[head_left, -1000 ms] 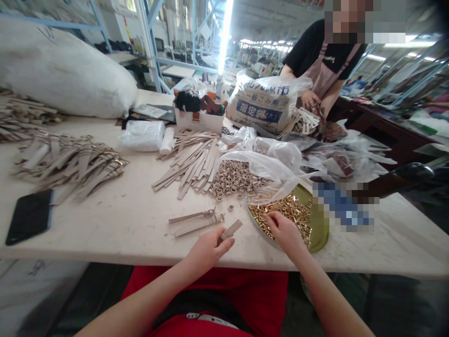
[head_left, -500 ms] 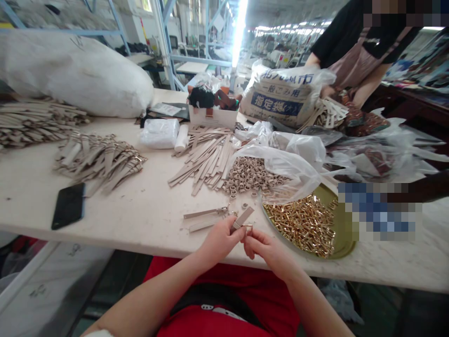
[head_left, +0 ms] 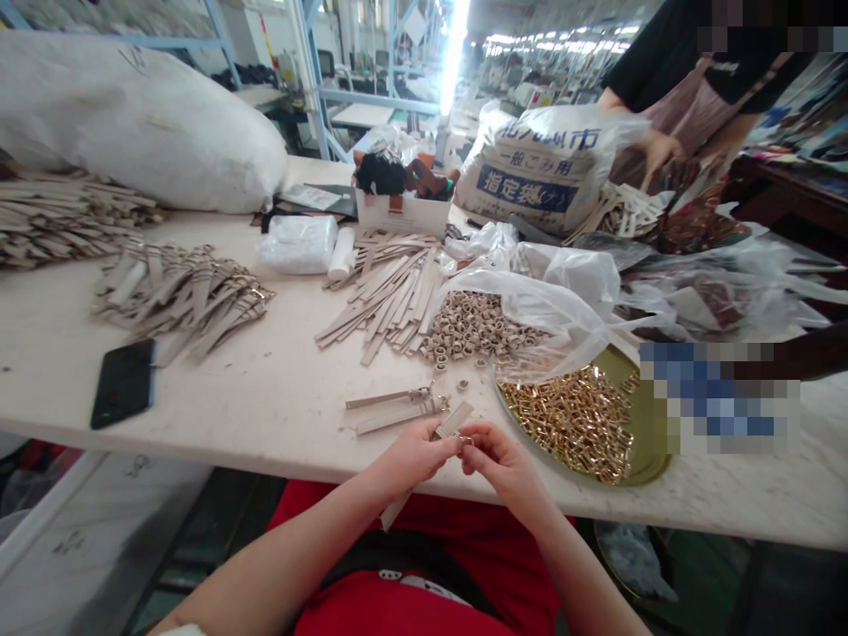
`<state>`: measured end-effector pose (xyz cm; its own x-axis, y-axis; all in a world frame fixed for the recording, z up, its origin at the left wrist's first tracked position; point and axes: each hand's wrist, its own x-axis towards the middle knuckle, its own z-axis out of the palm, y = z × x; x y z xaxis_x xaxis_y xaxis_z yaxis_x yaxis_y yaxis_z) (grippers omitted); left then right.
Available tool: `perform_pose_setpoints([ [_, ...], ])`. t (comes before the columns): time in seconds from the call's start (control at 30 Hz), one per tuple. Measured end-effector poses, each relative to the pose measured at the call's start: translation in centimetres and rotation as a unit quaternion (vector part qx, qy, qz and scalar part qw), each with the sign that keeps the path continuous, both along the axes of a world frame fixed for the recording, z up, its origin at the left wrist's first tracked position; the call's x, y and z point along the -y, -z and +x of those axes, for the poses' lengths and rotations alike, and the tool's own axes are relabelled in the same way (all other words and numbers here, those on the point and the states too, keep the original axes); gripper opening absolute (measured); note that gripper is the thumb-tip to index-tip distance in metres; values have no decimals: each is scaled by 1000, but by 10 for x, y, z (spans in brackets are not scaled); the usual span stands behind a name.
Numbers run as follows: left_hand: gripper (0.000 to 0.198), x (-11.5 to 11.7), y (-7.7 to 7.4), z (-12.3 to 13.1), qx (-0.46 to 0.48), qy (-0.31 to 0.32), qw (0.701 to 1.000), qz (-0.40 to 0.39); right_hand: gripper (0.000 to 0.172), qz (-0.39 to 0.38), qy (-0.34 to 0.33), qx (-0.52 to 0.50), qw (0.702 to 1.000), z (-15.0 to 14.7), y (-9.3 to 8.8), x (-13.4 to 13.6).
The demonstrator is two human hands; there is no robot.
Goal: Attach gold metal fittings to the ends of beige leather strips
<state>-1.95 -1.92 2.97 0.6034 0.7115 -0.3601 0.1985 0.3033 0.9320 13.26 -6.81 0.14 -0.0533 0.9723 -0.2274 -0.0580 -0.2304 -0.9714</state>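
My left hand point(head_left: 424, 455) is closed around a beige strap point(head_left: 455, 417); one end sticks up past the fingers, the other hangs below the wrist over the table's edge. My right hand point(head_left: 500, 464) pinches a small gold buckle point(head_left: 465, 439) against the strap, and its fingers partly cover it. Just beyond my hands, two straps with metal fittings lie side by side, a nearer strap point(head_left: 397, 418) and a farther strap point(head_left: 384, 399). A few small beige loops point(head_left: 462, 385) sit loose near them.
Gold buckles point(head_left: 570, 420) fill much of an olive tray point(head_left: 653, 442) at right. Beyond are a heap of loops point(head_left: 473, 322) by a plastic bag, loose straps point(head_left: 390, 300), and buckled straps point(head_left: 192, 296). A phone point(head_left: 123, 382) lies left. A co-worker's hand point(head_left: 662, 155) is behind a printed sack point(head_left: 543, 168).
My hands have turned the strap, so its lower end now shows below my left wrist. My right fingers cover more of the buckle. The co-worker's hand has risen.
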Motion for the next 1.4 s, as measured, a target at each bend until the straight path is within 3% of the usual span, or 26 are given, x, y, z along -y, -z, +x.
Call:
perform_pose_setpoints([
  [0.13,21,-1,4,-2,-76,-19,988,134,36,-47,-43,-109,992,1,-5,4],
  [0.2,22,-1,7,-2,-91,-17,981,173,38,-50,-34,-117,991,0,-2,4],
  [0.33,24,1,9,0,-75,19,985,154,32,-14,32,-44,998,-3,8,3],
  [0.47,26,1,5,-3,-68,33,987,144,28,9,66,-44,997,-4,12,4],
  [0.57,35,2,4,-9,-75,36,989,124,24,-17,146,-96,984,-5,12,4],
  [0.67,34,6,7,-15,-124,47,979,157,28,-71,222,-205,951,-6,10,3],
  [0.8,29,13,11,-19,-191,85,947,244,30,-132,218,-293,921,-15,12,4],
  [0.9,28,17,10,-16,-214,83,935,271,29,-143,198,-285,927,-25,13,9],
  [1.0,23,17,8,-10,-167,60,955,240,29,-93,187,-198,958,-34,12,16],
  [1.13,17,20,7,-5,-121,33,986,110,22,-13,208,-77,975,-40,12,19],
  [1.2,18,21,8,-6,-126,36,989,74,21,-10,225,-99,969,-39,14,17],
  [1.3,18,22,9,-8,-129,40,987,81,23,-48,239,-173,954,-37,17,12],
  [1.4,22,21,12,-8,-96,25,992,84,24,-66,222,-178,956,-36,20,11],
])
